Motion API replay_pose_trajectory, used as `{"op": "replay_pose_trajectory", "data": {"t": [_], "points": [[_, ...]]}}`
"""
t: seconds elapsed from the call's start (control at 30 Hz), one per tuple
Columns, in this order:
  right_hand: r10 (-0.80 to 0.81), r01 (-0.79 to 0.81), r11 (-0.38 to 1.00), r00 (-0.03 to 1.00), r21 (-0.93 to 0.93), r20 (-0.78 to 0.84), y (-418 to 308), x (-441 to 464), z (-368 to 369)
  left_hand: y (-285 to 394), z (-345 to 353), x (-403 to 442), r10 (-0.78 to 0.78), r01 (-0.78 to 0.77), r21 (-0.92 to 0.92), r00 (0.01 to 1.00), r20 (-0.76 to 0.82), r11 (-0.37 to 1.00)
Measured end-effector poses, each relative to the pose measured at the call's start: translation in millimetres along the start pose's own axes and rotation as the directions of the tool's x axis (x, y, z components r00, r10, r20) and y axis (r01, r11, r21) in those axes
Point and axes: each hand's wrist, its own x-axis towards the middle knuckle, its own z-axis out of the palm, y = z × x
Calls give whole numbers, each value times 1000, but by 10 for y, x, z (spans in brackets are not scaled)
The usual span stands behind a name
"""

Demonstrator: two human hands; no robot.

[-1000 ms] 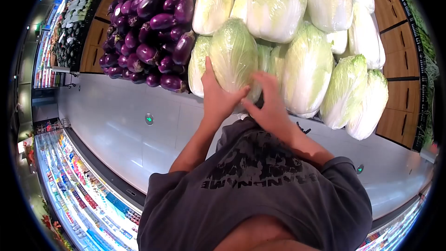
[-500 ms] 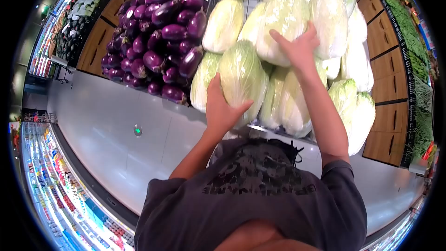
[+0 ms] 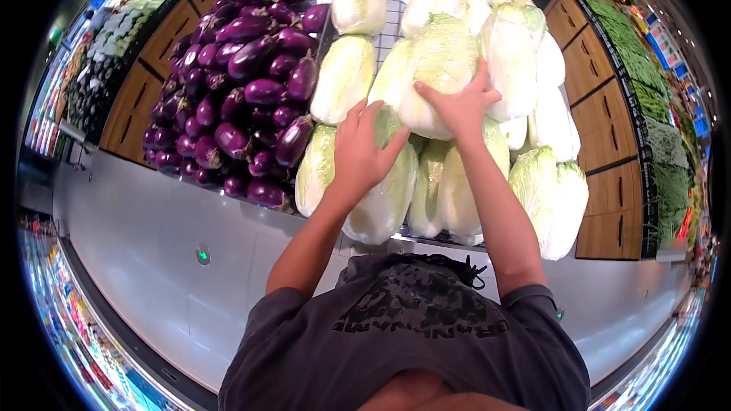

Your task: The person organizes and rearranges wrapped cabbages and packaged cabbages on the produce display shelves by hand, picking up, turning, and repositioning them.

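Observation:
Plastic-wrapped napa cabbages are piled in front of me. My left hand lies spread over the upper part of a front napa cabbage, covering some of it. My right hand touches the near end of a higher napa cabbage, thumb on its left and fingers apart on its right. A pale napa cabbage lies beyond my left hand. Another napa cabbage sits right of my right hand. The undersides of both touched cabbages are hidden.
Purple eggplants are heaped left of the cabbages. A wire rack shows behind the pile. Wooden drawer units with leafy greens stand at the right. Grey floor lies at the left, near lit shelves.
My left hand has moved from the left side of the front cabbage up over its upper part. My right hand stays at the higher cabbage. The whole view has shifted slightly.

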Motion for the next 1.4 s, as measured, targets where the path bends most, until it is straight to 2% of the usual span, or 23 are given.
{"op": "replay_pose_trajectory", "data": {"t": [0.2,0.27,0.4,0.53,0.63,0.7,0.73,0.8,0.9,0.93,1.0,1.07,1.13,1.27,1.33,1.4], "points": [[103,-105,993,994,46,47,-66,-54,-67,252,146,610,21,-20,-5,984,179,1000],[88,-89,993,996,79,24,-43,-53,-29,408,106,721,-187,208,-13,902,389,978],[77,-75,986,997,152,-10,-77,-62,-11,183,294,717,-72,92,-70,967,245,993],[-6,8,996,1000,84,-23,-92,-51,-14,228,288,687,-120,139,-56,957,265,989],[-31,34,995,999,90,-28,-171,-6,-37,185,316,689,-112,133,-87,970,216,987],[-185,187,982,981,34,-57,-244,46,-52,174,313,682,-114,140,-201,984,135,969],[-184,185,982,982,36,-52,-309,73,-59,160,334,677,-119,145,-199,984,135,969],[-240,243,969,969,38,-56,-481,166,-81,125,387,723,-114,85,-388,992,-53,918],[-201,204,974,979,97,-34,-672,271,-18,85,325,865,-105,27,-446,983,-152,894],[-173,176,974,984,140,-32,-729,299,28,71,281,914,-101,22,-445,983,-155,895],[-133,132,971,991,199,-11,-798,326,196,31,156,1020,-31,-33,-251,968,-249,967],[-84,79,964,996,254,10,-762,297,401,38,-48,1078,-62,16,-203,973,-220,979],[-132,109,931,990,349,44,-705,297,617,-124,-115,1106,-119,88,-166,975,-188,982],[-167,107,931,975,348,146,-549,283,882,-548,-27,1132,-128,93,-238,982,-138,967],[-162,112,924,981,366,109,-549,303,938,-595,-15,1161,-18,0,-203,996,-88,979],[-124,52,919,979,391,160,-537,302,922,-560,31,1136,58,-59,-7,993,-101,998]]}}
